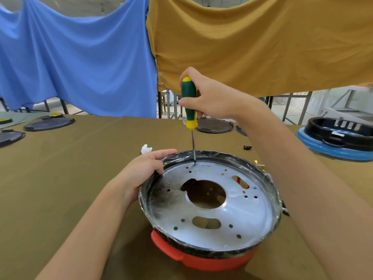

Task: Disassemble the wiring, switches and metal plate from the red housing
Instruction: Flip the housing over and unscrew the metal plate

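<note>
On the metal plate [212, 201], no writing is legible.

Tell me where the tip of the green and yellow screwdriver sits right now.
In the head view, the green and yellow screwdriver stands upright in the right hand, its tip at the far edge of the round silver metal plate.

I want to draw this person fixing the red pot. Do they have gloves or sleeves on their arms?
No gloves and no sleeves in view. The left hand and the right hand are bare, and both forearms are bare right to the picture's edge. No watch, rings or bracelets show.
</note>
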{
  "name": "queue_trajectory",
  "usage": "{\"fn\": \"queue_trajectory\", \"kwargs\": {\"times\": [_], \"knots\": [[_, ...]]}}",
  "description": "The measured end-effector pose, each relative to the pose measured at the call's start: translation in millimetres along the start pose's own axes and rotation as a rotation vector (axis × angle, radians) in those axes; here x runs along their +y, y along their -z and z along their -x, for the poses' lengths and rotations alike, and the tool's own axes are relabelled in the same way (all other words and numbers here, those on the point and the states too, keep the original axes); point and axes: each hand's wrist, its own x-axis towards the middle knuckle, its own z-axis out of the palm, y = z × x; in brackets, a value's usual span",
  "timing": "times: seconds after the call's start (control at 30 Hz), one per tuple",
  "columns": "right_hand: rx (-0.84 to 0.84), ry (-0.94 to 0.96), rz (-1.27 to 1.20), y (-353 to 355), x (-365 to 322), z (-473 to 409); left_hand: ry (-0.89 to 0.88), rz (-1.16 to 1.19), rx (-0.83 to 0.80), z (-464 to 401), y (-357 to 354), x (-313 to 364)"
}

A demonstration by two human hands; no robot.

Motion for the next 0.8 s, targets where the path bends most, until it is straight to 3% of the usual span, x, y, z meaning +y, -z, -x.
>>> {"fn": "queue_trajectory", "kwargs": {"times": [0.23, 0.43, 0.57, 0.7, 0.8], "knots": [[0.115, -0.064, 0.149, -6.1, -3.1, -3.5, -0.009, -0.006, 0.006, 1.1, -0.2, 0.5], [0.217, -0.150, 0.546, -0.6, -13.3, -9.8, -0.011, 0.028, -0.009, 3.0, -2.1, 1.3], [0.098, -0.133, 0.507, 9.7, -4.3, -10.1, -0.007, 0.027, -0.003, 2.0, -3.2, 0.7], [-0.142, -0.034, 0.267, 28.7, -7.9, -10.5, 0.006, 0.009, 0.004, 3.1, -2.5, -0.7], [-0.267, -0.062, 0.116, 39.9, -13.5, -12.7, 0.005, -0.010, 0.020, 2.8, -2.0, -0.5]]}}
